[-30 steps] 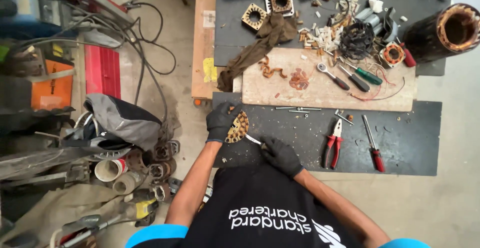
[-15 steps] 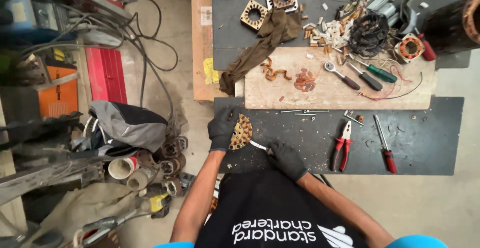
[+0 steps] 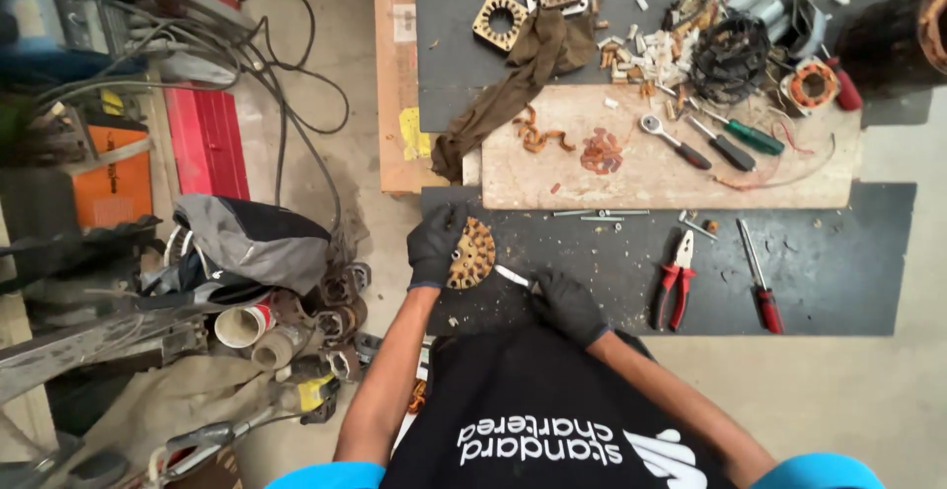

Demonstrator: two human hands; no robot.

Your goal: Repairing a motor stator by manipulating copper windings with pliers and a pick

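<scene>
I wear black gloves on both hands. My left hand (image 3: pixel 436 244) grips a round, toothed, rusty-brown metal core (image 3: pixel 473 252) and holds it on edge over the dark mat (image 3: pixel 612 282). My right hand (image 3: pixel 565 303) is closed on a thin pale blade-like tool (image 3: pixel 513 275). Its tip points at the lower right edge of the core. Both hands sit close together at the mat's near left corner.
Red-handled pliers (image 3: pixel 676 280) and a red screwdriver (image 3: pixel 760 277) lie on the mat to the right. A pale board (image 3: pixel 671 168) beyond holds a ratchet, screwdrivers and copper scraps. A brown rag (image 3: pixel 513 79), square laminations and coils lie further back. Cables, cans and clutter fill the floor at left.
The view has shifted slightly, and my left hand has turned the core more upright. My right hand stays beside it with the thin tool at its edge.
</scene>
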